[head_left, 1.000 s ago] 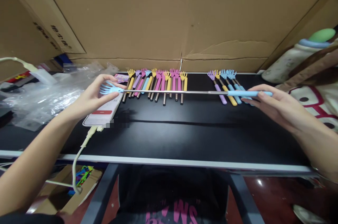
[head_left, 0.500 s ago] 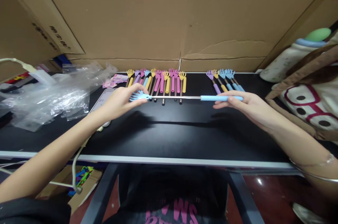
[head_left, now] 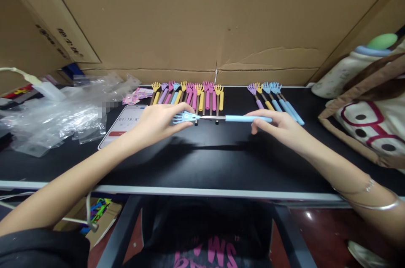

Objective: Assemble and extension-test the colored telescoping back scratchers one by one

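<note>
Level above the black table, a light blue telescopic back scratcher spans both of my hands. My left hand pinches its claw-shaped head between thumb and fingers. My right hand grips the end of its blue handle. A short stretch of metal rod shows between head and handle. Behind it lies a row of pink, yellow, purple and blue back scratchers, several of them partly hidden by my left hand. Farther right is a smaller group of back scratchers in purple, yellow and blue.
Clear plastic bags are heaped at the left, near a phone showing a timer and small pink packets. A cardboard wall stands behind. At the right are a white bottle and a cloth bag.
My hands have moved closer together, and the back scratcher's metal rod has slid in, so it is shorter. More of the phone shows beside my left hand.
</note>
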The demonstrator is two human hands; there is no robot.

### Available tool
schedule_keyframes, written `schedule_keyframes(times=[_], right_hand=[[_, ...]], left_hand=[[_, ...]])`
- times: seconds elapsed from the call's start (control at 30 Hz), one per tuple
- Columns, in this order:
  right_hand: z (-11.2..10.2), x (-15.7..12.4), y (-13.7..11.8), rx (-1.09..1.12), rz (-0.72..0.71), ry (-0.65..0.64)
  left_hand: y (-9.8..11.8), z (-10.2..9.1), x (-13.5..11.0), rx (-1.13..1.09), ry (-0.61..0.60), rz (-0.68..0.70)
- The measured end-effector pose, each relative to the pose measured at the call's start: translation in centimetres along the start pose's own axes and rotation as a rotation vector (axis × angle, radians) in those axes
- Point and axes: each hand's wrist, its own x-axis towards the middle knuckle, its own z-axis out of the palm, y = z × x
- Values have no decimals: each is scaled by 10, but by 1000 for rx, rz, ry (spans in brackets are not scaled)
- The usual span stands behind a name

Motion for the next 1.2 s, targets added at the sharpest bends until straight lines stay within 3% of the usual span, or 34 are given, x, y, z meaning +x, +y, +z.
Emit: schedule_keyframes(times=[0.27,0.4,0.57,1.2], right_hand=[[-14,0,18,-271,-141,-29],[-11,-1,32,-440,-186,-40],[-1,-6,30,-611,-227,-87],[-3,-9,35,-554,-239,-111]], left_hand=[[-2,5,5,34,-33,102],[-2,12,8,9,-155,142],[-1,19,7,31,-279,132],[-13,17,-3,39,-278,51]])
